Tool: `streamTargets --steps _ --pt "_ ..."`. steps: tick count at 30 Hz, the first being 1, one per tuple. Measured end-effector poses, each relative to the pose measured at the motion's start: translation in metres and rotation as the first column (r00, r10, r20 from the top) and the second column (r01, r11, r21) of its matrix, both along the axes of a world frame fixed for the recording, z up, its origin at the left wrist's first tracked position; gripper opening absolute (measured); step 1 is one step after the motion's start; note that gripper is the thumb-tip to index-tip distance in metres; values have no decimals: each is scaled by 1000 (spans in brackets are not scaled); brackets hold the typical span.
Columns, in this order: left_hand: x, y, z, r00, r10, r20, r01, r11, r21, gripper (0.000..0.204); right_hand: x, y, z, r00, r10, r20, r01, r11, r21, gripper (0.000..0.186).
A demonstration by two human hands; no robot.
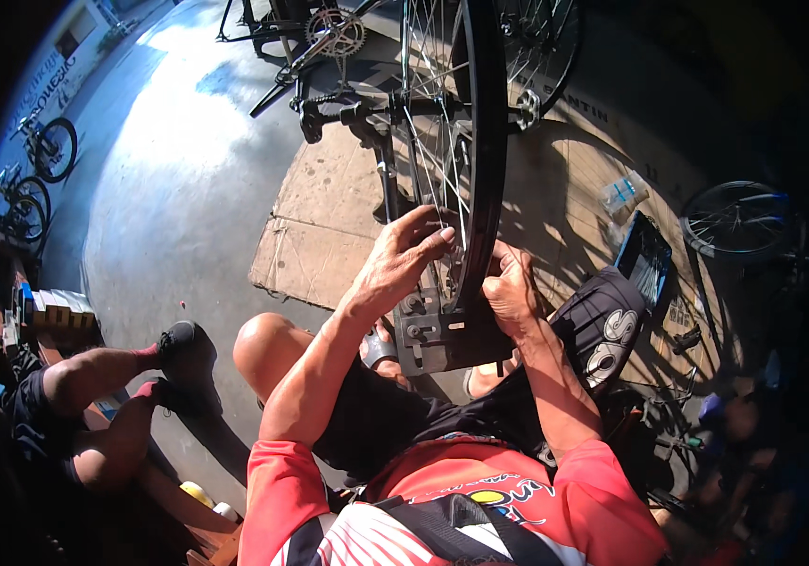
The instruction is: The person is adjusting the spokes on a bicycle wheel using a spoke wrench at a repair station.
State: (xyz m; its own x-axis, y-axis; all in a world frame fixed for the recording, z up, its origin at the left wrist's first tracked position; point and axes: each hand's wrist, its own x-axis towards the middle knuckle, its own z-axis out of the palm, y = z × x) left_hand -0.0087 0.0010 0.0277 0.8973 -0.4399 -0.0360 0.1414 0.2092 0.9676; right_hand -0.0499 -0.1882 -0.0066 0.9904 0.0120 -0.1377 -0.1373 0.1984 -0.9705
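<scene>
A spoked bicycle wheel (pixel 489 141) stands upright in front of me, held at its hub in a dark metal wheel stand (pixel 456 351). My left hand (pixel 409 250) is at the near left side of the rim, its thumb and fingers pinched together on a spoke among the others. On the right side of the rim, close against it, is my right hand (pixel 515 288), closed with the thumb pressed on the curled fingers. What it grips, if anything, is hidden. The base of the stand lies between my legs, below both hands.
Flattened cardboard (pixel 315 217) covers the floor under the stand. Ahead is a bicycle crankset (pixel 336 34). To the right lie a blue tray (pixel 645 259) of thin metal pieces, a clear plastic packet (pixel 623 193) and another wheel (pixel 734 219). A person's legs (pixel 107 377) are at left.
</scene>
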Motion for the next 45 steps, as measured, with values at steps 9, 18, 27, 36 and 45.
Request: streamTargets --steps 9,18,27,36,45 --pt "-8 -7 5 995 -5 -104 5 1000 -6 47 -5 -4 35 989 114 92 -51 858 -511 27" --pt "-5 10 5 949 -241 -205 262 962 79 37 -3 -3 35 989 145 16 -138 969 -207 22" --pt "-8 -7 -7 953 -72 -294 85 996 34 33 -7 -16 32 981 194 -10 -193 977 87 19" --pt "-8 -23 17 960 -170 223 -47 687 725 34 -3 -25 6 958 283 -48 -273 951 144 26" --pt "-15 -19 46 551 29 834 -484 826 290 91 0 -5 5 969 -225 104 242 949 -202 15"
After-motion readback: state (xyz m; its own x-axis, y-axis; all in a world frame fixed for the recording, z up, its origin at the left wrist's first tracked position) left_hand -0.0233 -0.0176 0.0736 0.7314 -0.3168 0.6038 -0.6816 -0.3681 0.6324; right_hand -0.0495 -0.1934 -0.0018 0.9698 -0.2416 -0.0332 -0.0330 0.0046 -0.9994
